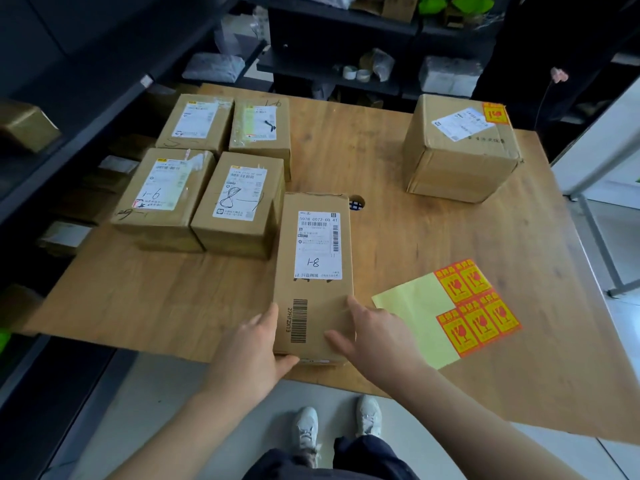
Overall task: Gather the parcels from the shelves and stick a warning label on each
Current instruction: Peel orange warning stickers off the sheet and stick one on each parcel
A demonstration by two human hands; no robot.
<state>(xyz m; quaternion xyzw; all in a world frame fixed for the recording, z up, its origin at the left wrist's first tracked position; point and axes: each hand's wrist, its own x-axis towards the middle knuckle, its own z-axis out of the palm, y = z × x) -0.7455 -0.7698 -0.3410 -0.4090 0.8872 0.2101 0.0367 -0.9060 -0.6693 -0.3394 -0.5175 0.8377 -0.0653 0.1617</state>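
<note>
A long flat cardboard parcel [313, 271] marked "1-8" lies on the wooden table [381, 168], its near end at the front edge. My left hand [252, 355] grips that near end at the left corner, thumb under the edge. My right hand [374, 334] holds its right side, thumb lying on top. To the right lies a yellow backing sheet [415, 313] carrying several red-and-yellow warning labels [478, 306]. A big box [460, 150] at the back right bears one such label on its top corner.
Several smaller parcels [204, 168] stand grouped on the table's left half. Dark shelves [69, 133] with more parcels run along the left and back. A round cable hole [356, 203] is beside the long parcel. My feet stand before the table.
</note>
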